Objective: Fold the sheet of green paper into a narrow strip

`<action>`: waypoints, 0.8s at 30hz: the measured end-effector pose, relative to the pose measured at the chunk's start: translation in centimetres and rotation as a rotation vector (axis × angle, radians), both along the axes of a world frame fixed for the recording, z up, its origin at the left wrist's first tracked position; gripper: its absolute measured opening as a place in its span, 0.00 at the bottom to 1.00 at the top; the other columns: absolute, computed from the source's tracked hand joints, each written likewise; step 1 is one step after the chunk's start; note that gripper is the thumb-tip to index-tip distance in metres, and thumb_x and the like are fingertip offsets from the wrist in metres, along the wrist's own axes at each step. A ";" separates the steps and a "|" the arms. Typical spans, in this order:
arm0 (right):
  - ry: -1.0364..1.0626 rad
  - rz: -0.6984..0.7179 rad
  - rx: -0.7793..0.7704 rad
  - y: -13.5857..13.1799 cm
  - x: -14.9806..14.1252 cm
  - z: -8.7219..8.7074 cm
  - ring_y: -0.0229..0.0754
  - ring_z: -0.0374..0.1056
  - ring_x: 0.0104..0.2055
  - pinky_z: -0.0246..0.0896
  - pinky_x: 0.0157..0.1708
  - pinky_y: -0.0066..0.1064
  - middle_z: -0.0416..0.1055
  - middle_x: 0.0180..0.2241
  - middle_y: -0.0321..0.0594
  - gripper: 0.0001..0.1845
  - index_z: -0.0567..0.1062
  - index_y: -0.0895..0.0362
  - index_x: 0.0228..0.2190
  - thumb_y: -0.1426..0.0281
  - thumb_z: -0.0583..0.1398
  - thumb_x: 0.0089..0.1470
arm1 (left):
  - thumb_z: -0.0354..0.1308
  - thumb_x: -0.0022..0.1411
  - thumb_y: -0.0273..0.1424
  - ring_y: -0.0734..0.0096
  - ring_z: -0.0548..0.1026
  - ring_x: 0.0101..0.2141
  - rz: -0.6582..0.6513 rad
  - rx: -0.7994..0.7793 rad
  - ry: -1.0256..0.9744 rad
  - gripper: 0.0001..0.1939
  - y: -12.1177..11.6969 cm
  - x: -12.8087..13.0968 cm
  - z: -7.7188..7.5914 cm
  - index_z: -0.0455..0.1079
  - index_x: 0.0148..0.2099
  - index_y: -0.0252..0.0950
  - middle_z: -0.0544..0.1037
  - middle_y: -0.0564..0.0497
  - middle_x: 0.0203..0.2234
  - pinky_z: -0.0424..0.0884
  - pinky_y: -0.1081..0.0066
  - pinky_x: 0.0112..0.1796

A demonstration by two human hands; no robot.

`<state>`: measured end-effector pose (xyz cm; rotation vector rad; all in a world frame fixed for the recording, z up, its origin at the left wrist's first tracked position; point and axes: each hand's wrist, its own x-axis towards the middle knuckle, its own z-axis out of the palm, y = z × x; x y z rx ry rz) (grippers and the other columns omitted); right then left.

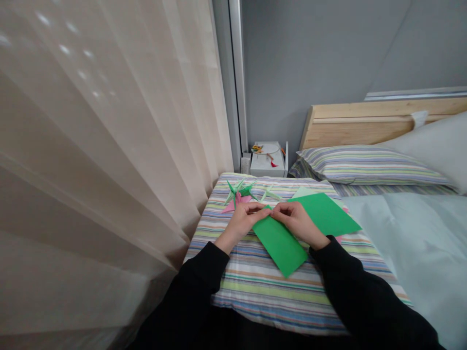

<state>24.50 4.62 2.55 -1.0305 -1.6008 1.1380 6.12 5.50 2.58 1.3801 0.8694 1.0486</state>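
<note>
A folded sheet of green paper (280,243) slants across the striped cloth, its far end between my two hands. My left hand (245,219) pinches the far left corner, thumb and fingers pressed together. The far right corner is in the fingertips of my right hand (296,219), close beside the left. A larger green sheet (328,214) lies behind my right hand, over pale green and pink paper partly hidden beneath it. Beyond my left hand sit folded paper pieces: dark green (246,190), pink (230,206) and pale green (270,194).
The striped cloth (251,296) covers the surface in front of me. A beige curtain (146,126) hangs along the left. Behind stands a small white cabinet (262,167) with small items on top. At right is a bed with a striped pillow (372,165) and wooden headboard (357,131).
</note>
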 end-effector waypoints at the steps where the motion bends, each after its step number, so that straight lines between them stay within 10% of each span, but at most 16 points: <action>1: -0.020 0.034 -0.008 -0.1 -0.2 0.0 0.34 0.53 0.23 0.47 0.25 0.29 0.62 0.19 0.32 0.22 0.73 0.58 0.18 0.55 0.65 0.52 | 0.72 0.51 0.41 0.72 0.71 0.25 0.018 0.025 0.009 0.14 0.1 0.0 -0.1 0.80 0.29 0.33 0.77 0.51 0.24 0.63 0.73 0.27; 13: -0.043 0.053 -0.115 0.8 0.7 -0.1 0.33 0.48 0.20 0.41 0.22 0.30 0.57 0.15 0.30 0.25 0.72 0.58 0.16 0.50 0.67 0.47 | 0.71 0.50 0.38 0.65 0.75 0.34 0.446 0.076 -0.092 0.10 1.6 -0.5 -1.2 0.82 0.29 0.36 0.80 0.51 0.25 0.67 0.66 0.44; 24: 0.225 -0.156 -0.043 2.3 2.2 -1.1 0.34 0.54 0.19 0.51 0.21 0.30 0.61 0.15 0.33 0.24 0.70 0.56 0.17 0.52 0.61 0.55 | 0.70 0.50 0.39 0.76 0.72 0.27 0.577 -0.100 -0.317 0.14 3.0 -1.4 -2.3 0.74 0.32 0.33 0.77 0.53 0.26 0.66 0.75 0.30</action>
